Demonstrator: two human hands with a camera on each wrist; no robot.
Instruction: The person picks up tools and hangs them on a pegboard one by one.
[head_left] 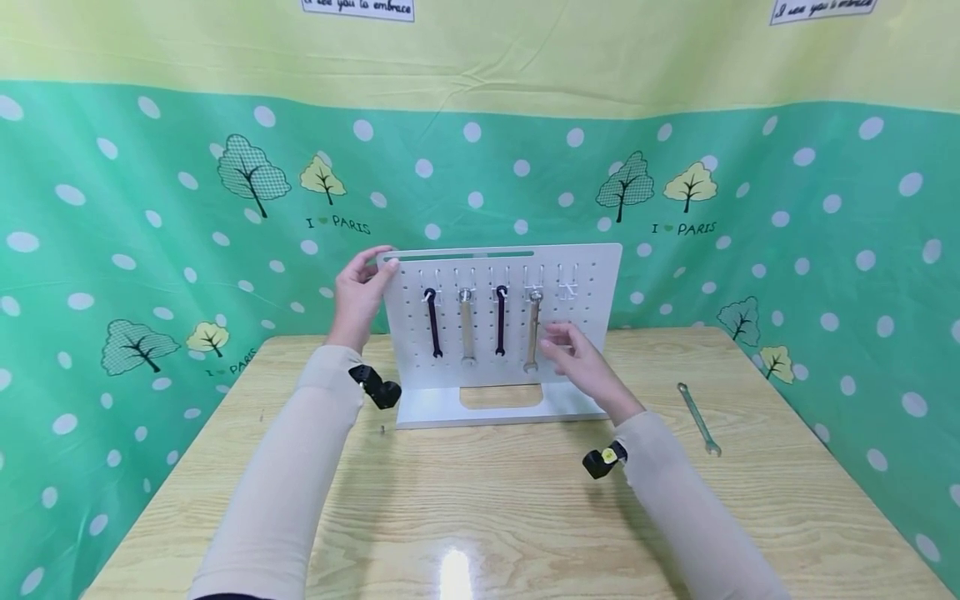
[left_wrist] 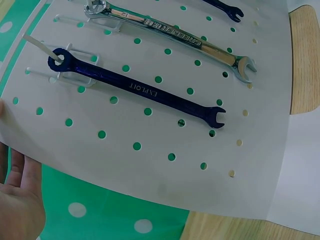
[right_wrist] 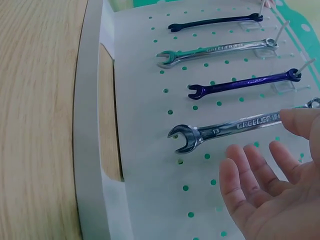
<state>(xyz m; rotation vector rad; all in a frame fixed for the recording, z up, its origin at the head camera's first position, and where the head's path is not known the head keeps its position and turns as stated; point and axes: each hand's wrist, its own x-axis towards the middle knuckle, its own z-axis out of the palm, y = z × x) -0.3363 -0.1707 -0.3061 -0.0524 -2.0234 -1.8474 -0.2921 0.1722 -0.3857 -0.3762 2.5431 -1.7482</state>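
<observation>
My left hand (head_left: pixel 356 300) grips the upper left corner of a white pegboard stand (head_left: pixel 495 407), thumb in front and fingers behind. Four hooks in a row bear combination wrenches: a dark blue wrench (left_wrist: pixel 145 90) at the left, a silver wrench (head_left: pixel 467 329), another dark blue wrench (right_wrist: pixel 240 86), and a silver wrench (right_wrist: pixel 215 131) at the right, marked 13. Beside this last one is my right hand (head_left: pixel 581 362), its fingers loosely bent and apart. In the right wrist view its thumb (right_wrist: pixel 300 121) overlaps the wrench's handle.
At the row's right end, a clear hook (head_left: pixel 567 290) carries no wrench. Another wrench (head_left: pixel 699 421) lies on the wooden table (head_left: pixel 487 492), right of the stand. A green dotted curtain (head_left: pixel 465 179) hangs behind the table and along both sides.
</observation>
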